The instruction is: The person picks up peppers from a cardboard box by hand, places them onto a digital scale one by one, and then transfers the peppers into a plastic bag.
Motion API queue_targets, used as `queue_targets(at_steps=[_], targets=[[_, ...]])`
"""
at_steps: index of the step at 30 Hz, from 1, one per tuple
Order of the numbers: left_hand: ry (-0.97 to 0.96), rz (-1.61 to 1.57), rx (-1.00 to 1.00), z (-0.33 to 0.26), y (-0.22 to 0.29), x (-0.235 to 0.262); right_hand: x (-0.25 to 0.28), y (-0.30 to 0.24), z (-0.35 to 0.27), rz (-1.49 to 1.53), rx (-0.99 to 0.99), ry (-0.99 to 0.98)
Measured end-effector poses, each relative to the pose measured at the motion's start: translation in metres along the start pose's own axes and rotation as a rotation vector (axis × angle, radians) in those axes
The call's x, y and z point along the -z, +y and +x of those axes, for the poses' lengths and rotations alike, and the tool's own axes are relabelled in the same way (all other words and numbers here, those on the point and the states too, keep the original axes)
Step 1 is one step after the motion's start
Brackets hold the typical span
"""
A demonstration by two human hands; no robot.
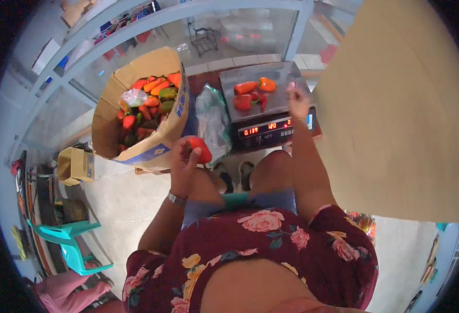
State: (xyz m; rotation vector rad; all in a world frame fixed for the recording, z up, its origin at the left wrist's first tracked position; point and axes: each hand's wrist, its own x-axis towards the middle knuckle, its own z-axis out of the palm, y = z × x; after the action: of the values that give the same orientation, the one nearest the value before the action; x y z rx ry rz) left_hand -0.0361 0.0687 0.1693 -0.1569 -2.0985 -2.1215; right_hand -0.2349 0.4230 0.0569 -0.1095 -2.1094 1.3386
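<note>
My left hand [181, 163] is closed round a red bell pepper [202, 150], held above my lap. My right hand [298, 100] is over the right side of the scale's metal pan [280, 104]; its fingers are blurred, and I cannot make out whether anything is in them. On the pan lie an orange pepper [266, 84], an orange-red pepper [245, 88] and red peppers [243, 102]. The digital scale [263, 130] shows lit red digits on its front panel. Between the scale and a big cardboard box lies a pile of clear plastic bags [211, 122].
The tall cardboard box [108, 122] at left holds many red, orange and green peppers [145, 112]. A large tan cardboard sheet [396, 120] blocks the right side. At lower left are a small carton [73, 166], a turquoise chair [73, 237] and a person in pink trousers [65, 287].
</note>
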Motion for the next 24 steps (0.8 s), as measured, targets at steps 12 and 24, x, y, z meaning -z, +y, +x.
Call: queue_targets(at_steps=[12, 24], targets=[[-0.017, -0.215, 0.381, -0.019, -0.014, -0.045, 0.157, -0.046, -0.012, 0.324, -0.219, 0.439], [-0.160, 0.064, 0.025, -0.031, -0.013, -0.015, -0.010, -0.012, -0.025, 0.164, -0.172, -0.229]])
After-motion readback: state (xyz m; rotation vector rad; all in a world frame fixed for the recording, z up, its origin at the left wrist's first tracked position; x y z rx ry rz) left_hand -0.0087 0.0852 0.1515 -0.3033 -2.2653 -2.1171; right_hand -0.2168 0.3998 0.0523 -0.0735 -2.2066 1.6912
